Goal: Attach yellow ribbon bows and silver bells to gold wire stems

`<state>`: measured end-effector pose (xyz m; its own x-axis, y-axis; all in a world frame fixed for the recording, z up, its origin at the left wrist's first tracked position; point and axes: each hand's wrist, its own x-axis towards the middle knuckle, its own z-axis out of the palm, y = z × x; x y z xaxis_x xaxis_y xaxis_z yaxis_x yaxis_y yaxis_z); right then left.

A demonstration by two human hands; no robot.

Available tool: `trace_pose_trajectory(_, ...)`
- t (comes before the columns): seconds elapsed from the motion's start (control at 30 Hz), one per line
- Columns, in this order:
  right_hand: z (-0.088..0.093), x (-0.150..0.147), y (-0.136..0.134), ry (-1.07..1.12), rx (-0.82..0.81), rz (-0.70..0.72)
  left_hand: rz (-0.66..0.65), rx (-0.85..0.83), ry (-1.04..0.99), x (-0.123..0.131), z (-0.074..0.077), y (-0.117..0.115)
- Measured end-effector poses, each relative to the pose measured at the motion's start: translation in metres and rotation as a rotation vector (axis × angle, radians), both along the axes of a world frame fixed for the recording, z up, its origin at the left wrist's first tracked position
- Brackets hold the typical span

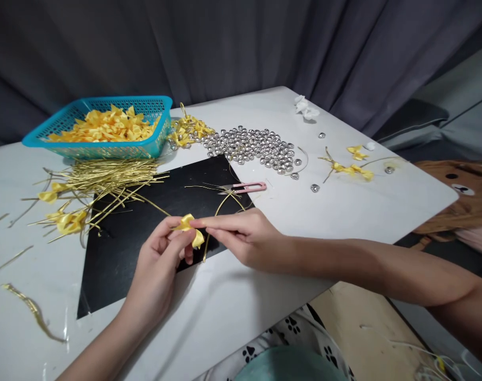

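My left hand and my right hand meet over the black mat near the table's front edge. Both pinch a small yellow ribbon bow between their fingertips. A thin gold wire hangs from the bow and curves down under my right fingers. Pink-handled scissors lie just beyond my right hand on the mat's far corner.
A teal basket of yellow ribbon pieces stands at the back left, with a bundle of gold wires in front of it. A heap of silver beads lies mid-table. Finished yellow bows lie on the right, a brown plush toy beyond the table's edge.
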<state>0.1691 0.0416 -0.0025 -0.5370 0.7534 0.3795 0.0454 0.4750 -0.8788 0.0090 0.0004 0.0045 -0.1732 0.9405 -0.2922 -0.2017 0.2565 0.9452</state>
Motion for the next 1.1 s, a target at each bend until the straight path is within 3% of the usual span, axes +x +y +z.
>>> trace_pose_trajectory(0.07,-0.004,0.001,-0.005,-0.098,0.278,-0.054,0.050,0.027,-0.008,0.002,-0.001,-0.001)
trace_pose_trajectory(0.13,-0.006,0.002,-0.007,-0.261,0.437,-0.052,0.075,0.040,-0.016,0.004,-0.001,-0.001)
trace_pose_trajectory(0.2,-0.005,0.003,-0.007,-0.377,0.475,-0.032,0.082,0.042,-0.027,0.005,0.000,-0.002)
trace_pose_trajectory(0.27,-0.002,0.003,-0.007,-0.328,0.399,-0.012,0.075,0.039,-0.042,0.005,0.000,-0.002)
trace_pose_trajectory(0.37,0.006,0.001,-0.003,-0.090,0.056,0.061,0.043,0.035,-0.062,0.003,0.001,-0.003)
trace_pose_trajectory(0.47,0.015,0.003,0.004,0.102,-0.502,0.176,0.006,0.029,-0.059,0.001,0.001,-0.004)
trace_pose_trajectory(0.6,0.024,0.011,0.016,0.300,-1.198,0.437,-0.018,0.006,-0.064,0.000,0.002,-0.002)
trace_pose_trajectory(0.7,0.031,0.017,0.023,0.367,-1.422,0.509,-0.062,0.025,-0.066,-0.001,0.003,0.000)
trace_pose_trajectory(0.83,0.041,0.023,0.030,0.458,-1.429,0.345,-0.098,0.046,-0.080,-0.002,0.003,0.001)
trace_pose_trajectory(0.93,0.047,0.027,0.033,0.503,-1.314,0.215,-0.085,0.032,-0.102,-0.002,0.003,0.001)
trace_pose_trajectory(1.03,0.045,0.028,0.031,0.437,-1.035,0.136,-0.089,0.029,-0.079,-0.002,0.001,0.000)
trace_pose_trajectory(1.1,0.038,0.026,0.029,0.286,-0.732,0.075,-0.105,0.031,-0.045,-0.002,-0.001,-0.002)
